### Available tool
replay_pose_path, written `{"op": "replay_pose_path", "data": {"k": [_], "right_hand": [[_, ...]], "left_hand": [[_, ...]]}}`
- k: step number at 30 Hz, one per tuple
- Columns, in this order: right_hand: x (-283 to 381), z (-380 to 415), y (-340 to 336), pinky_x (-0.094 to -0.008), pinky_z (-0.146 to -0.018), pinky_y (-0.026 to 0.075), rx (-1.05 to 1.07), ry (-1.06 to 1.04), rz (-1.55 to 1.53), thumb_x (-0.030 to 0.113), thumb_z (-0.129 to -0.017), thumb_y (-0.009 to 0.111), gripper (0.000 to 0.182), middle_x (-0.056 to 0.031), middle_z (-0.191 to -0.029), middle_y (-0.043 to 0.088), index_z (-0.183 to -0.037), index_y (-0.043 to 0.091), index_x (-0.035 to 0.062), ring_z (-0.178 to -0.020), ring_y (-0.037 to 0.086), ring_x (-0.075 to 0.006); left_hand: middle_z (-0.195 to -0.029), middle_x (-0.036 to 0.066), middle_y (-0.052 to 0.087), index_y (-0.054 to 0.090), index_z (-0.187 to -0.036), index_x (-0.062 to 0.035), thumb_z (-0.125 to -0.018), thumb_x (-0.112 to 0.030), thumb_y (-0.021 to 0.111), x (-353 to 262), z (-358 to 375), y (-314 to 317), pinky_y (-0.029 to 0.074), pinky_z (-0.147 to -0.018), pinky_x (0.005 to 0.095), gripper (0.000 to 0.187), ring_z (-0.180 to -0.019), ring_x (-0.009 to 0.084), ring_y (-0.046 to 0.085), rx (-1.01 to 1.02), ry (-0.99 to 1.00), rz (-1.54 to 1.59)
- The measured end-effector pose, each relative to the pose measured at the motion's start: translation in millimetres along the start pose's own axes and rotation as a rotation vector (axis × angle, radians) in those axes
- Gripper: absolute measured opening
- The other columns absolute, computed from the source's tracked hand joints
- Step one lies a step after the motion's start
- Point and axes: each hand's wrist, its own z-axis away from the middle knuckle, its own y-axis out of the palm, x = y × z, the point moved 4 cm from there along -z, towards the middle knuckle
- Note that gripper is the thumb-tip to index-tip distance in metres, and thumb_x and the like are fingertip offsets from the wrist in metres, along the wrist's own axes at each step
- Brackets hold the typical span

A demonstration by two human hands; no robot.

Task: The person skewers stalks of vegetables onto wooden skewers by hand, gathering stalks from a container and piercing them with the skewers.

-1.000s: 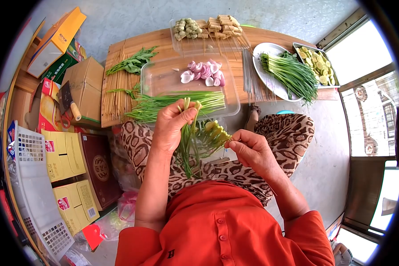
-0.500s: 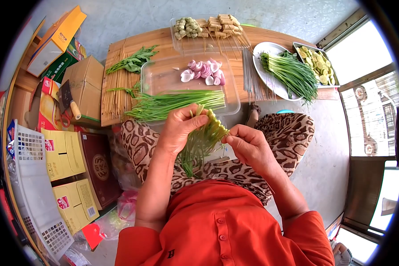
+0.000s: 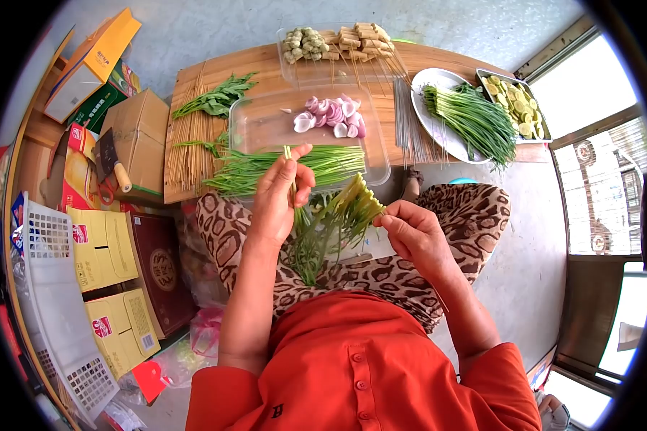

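My right hand [image 3: 418, 233] pinches a thin skewer. A row of green chives [image 3: 354, 205] is threaded on it, pale cut ends up and leaves hanging over my lap. The skewer's tail shows beside my right forearm. Left of it, my left hand [image 3: 274, 194] is raised with a few chive stalks [image 3: 288, 153] between thumb and fingers, apart from the threaded row. Just beyond lies a pile of loose chives [image 3: 323, 158] in a clear plastic tray [image 3: 259, 118], with sliced purple onions [image 3: 331, 116] behind.
The wooden table [image 3: 266, 72] also bears bamboo skewers [image 3: 190, 154], leafy greens [image 3: 216, 100], metal skewers [image 3: 407, 122], and a white plate [image 3: 428, 118] of chives. A tray of lemon-like slices [image 3: 514, 104] stands at the right. Boxes [image 3: 133, 136] and a white basket [image 3: 47, 287] crowd the left.
My left hand has moved away from the threaded chives, up and left, with a few stalks in it. My right hand and the skewer have shifted slightly right.
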Motion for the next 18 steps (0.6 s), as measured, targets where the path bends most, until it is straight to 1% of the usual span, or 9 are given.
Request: {"op": "replay_pose_path", "data": {"k": [1,2,4,5,7,8,13,17,18], "right_hand": [[1,0,0,-0.0177,-0.040,0.022,0.001,0.001,-0.004,0.014,-0.095,0.052,0.016,0.0073,-0.055,0.041,-0.093,0.059,0.0004,-0.043,0.032,-0.0007],[2,0,1,-0.0177,-0.040,0.022,0.000,0.001,-0.004,0.014,-0.095,0.052,0.016,0.0073,-0.055,0.041,-0.093,0.059,0.0004,-0.043,0.032,-0.0007],[5,0,4,-0.0177,-0.040,0.022,0.010,-0.005,0.018,0.015,-0.095,0.053,0.016,0.0072,-0.055,0.041,-0.093,0.059,0.0005,-0.043,0.031,-0.0006],[6,0,4,-0.0177,-0.040,0.022,0.010,-0.006,0.018,0.015,-0.095,0.053,0.016,0.0072,-0.055,0.041,-0.093,0.059,0.0005,-0.043,0.031,-0.0006],[7,0,7,-0.0176,-0.040,0.022,0.033,-0.013,0.020,0.015,-0.095,0.053,0.016,0.0071,-0.055,0.042,-0.093,0.060,0.0006,-0.042,0.032,-0.0005],[7,1,8,-0.0176,-0.040,0.022,0.034,-0.012,0.020,0.015,-0.095,0.053,0.016,0.0071,-0.055,0.042,-0.093,0.060,0.0006,-0.042,0.032,-0.0005],[7,1,13,-0.0176,-0.039,0.023,0.057,-0.004,0.005,0.015,-0.095,0.054,0.016,0.0074,-0.055,0.042,-0.092,0.060,0.0005,-0.042,0.032,-0.0004],[9,3,14,-0.0176,-0.039,0.023,0.063,0.000,-0.004,0.015,-0.095,0.054,0.016,0.0072,-0.056,0.042,-0.092,0.060,0.0005,-0.042,0.032,-0.0004],[9,3,14,-0.0176,-0.040,0.023,0.061,-0.003,-0.002,0.015,-0.095,0.055,0.016,0.0071,-0.056,0.042,-0.092,0.060,0.0004,-0.043,0.032,-0.0004]], "left_hand": [[-0.078,0.001,0.054,0.052,-0.120,-0.0026,-0.098,-0.029,0.047,-1,0,3,0.032,-0.053,0.0221,0.034,-0.059,0.0075,0.041,0.013,0.025,-0.006],[-0.078,0.001,0.054,0.052,-0.120,-0.0026,-0.098,-0.029,0.047,0,1,4,0.032,-0.053,0.0221,0.034,-0.059,0.0075,0.041,0.014,0.025,-0.006],[-0.081,0.002,0.056,0.050,-0.114,-0.0072,-0.098,-0.024,0.047,1,0,5,0.032,-0.053,0.0216,0.023,-0.061,0.0078,0.045,0.032,0.062,0.047],[-0.081,0.002,0.056,0.050,-0.114,-0.0072,-0.098,-0.024,0.047,1,0,7,0.032,-0.053,0.0216,0.023,-0.061,0.0078,0.045,0.033,0.062,0.047],[-0.083,0.001,0.057,0.054,-0.104,-0.0093,-0.095,-0.022,0.054,0,0,9,0.034,-0.053,0.0216,0.015,-0.063,0.0080,0.047,0.009,0.047,0.072],[-0.083,0.001,0.057,0.054,-0.104,-0.0093,-0.095,-0.022,0.054,1,0,8,0.034,-0.053,0.0216,0.015,-0.063,0.0080,0.047,0.008,0.047,0.071],[-0.083,-0.001,0.056,0.060,-0.095,-0.0083,-0.089,-0.017,0.064,7,1,6,0.036,-0.054,0.0219,0.011,-0.063,0.0085,0.048,0.015,-0.012,0.124],[-0.082,-0.002,0.056,0.060,-0.097,-0.0083,-0.088,-0.017,0.064,5,3,10,0.035,-0.053,0.0224,0.013,-0.062,0.0085,0.048,0.031,-0.038,0.143],[-0.076,-0.002,0.054,0.060,-0.096,-0.0089,-0.088,-0.017,0.064,3,3,12,0.035,-0.053,0.0219,0.013,-0.061,0.0079,0.048,0.015,-0.038,0.140]]}}
